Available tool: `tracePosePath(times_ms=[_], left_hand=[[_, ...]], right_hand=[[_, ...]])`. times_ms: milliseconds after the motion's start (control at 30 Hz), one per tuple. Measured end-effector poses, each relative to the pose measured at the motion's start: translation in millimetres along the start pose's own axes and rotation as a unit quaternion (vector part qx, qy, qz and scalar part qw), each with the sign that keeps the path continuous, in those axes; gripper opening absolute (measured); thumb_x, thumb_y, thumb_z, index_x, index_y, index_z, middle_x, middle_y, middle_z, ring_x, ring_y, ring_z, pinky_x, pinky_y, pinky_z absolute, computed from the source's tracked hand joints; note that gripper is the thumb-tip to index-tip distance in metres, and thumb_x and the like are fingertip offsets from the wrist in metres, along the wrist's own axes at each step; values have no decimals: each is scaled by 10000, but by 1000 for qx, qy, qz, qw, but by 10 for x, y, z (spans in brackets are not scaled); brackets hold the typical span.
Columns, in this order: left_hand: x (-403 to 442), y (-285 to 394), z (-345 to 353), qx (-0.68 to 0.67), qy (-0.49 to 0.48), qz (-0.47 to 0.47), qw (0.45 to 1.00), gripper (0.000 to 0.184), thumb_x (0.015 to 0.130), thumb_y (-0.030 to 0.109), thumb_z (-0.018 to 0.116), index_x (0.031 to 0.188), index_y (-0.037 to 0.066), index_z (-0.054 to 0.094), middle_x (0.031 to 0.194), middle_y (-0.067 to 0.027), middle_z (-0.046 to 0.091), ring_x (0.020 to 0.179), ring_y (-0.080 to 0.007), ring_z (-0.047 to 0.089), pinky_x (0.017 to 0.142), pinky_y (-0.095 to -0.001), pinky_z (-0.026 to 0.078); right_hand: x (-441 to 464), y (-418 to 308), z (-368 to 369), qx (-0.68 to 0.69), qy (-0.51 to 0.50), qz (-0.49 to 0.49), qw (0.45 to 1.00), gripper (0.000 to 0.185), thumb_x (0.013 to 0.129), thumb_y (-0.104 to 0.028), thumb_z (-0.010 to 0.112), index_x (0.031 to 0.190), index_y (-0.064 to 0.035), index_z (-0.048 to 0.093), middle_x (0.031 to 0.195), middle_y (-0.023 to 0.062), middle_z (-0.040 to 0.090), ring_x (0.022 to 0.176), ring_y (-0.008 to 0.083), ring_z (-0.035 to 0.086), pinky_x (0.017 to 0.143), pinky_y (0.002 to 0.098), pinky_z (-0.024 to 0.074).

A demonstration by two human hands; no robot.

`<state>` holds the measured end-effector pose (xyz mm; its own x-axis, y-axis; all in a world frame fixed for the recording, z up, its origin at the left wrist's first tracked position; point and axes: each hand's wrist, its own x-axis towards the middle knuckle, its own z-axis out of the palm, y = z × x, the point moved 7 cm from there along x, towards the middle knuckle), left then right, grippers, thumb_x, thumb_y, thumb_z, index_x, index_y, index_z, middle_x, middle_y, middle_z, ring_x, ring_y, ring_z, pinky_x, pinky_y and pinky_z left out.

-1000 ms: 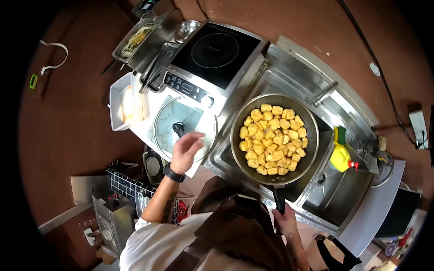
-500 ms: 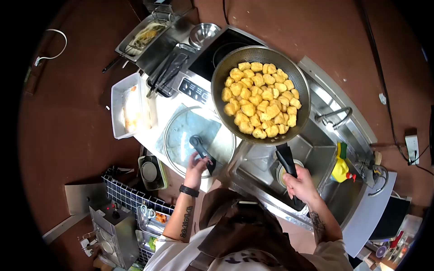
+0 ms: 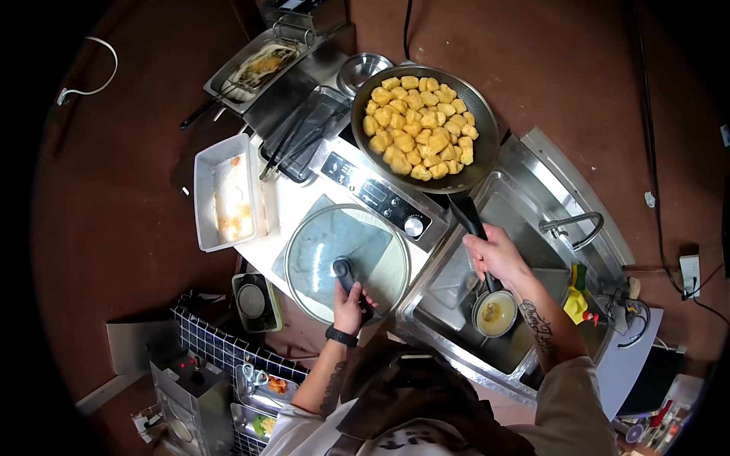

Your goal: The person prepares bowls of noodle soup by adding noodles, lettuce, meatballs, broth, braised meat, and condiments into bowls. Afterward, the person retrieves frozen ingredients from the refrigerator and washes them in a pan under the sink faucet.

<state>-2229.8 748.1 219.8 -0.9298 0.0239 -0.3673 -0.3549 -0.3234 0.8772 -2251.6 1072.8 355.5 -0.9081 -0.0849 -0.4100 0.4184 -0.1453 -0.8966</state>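
Observation:
A deep pan (image 3: 488, 144) full of golden-brown chunks (image 3: 417, 125) is over the induction cooker (image 3: 372, 194), covering most of its black top. My right hand (image 3: 494, 254) is wrapped round the pan's black handle (image 3: 466, 215). A round glass lid (image 3: 312, 251) lies on the white counter beside the cooker's control panel. My left hand (image 3: 350, 308) is closed on the lid's black handle (image 3: 344, 270); part of that handle is hidden by the fingers.
Right of the cooker is a steel sink (image 3: 449, 292) with a small bowl (image 3: 494, 314) and a faucet (image 3: 585, 220). A white plastic tub (image 3: 201, 197), black tongs (image 3: 293, 140) and a fryer (image 3: 220, 80) are at the left. A yellow bottle (image 3: 576, 306) stands by the sink.
The pan has moved up and left, from above the sink to over the cooker, in my right hand. My left hand has gone from hovering near the lid to closing on its handle.

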Motion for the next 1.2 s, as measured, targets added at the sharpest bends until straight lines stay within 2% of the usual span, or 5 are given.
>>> tracePosePath(times_ms=[267, 467, 633, 967, 1200], left_hand=[[-97, 1152, -212, 628, 37, 172, 758, 283, 923, 233, 701, 1083, 0, 690, 580, -56, 557, 532, -144, 546, 559, -303, 466], [780, 2494, 799, 447, -103, 266, 848, 146, 874, 61, 714, 992, -22, 697, 620, 11, 477, 554, -65, 413, 515, -240, 322], [2054, 3400, 2590, 413, -370, 491, 672, 146, 816, 91, 734, 933, 6, 710, 694, -96, 596, 633, -240, 575, 599, -339, 445], [4144, 927, 4519, 569, -573, 394, 439, 411, 944, 97, 549, 1353, 115, 570, 1216, -154, 652, 951, -318, 668, 846, -413, 560], [4334, -112, 5032, 520, -654, 223, 502, 497, 940, 23, 457, 1422, 121, 530, 1328, -141, 614, 857, -221, 694, 835, -345, 572]], right_hand=[[10, 201, 56, 21, 25, -4, 999, 140, 984, -98, 565, 909, -56, 454, 587, -21, 447, 405, 60, 426, 373, 261, 401], [71, 287, 208, 1, 64, 47, 997, 187, 982, -153, 625, 1032, -39, 486, 567, -2, 508, 417, 90, 493, 393, 260, 413], [416, -180, 347, -129, 153, 104, 974, 277, 928, -223, 692, 971, 4, 540, 591, 95, 594, 452, 171, 593, 448, 342, 463], [487, 674, 860, -146, 247, 253, 924, 336, 867, -269, 729, 956, 38, 626, 733, 228, 657, 657, 361, 665, 598, 420, 509], [606, 1252, 731, -76, 264, 210, 938, 392, 886, -230, 689, 1149, 40, 583, 916, 283, 683, 882, 432, 683, 767, 468, 526]])
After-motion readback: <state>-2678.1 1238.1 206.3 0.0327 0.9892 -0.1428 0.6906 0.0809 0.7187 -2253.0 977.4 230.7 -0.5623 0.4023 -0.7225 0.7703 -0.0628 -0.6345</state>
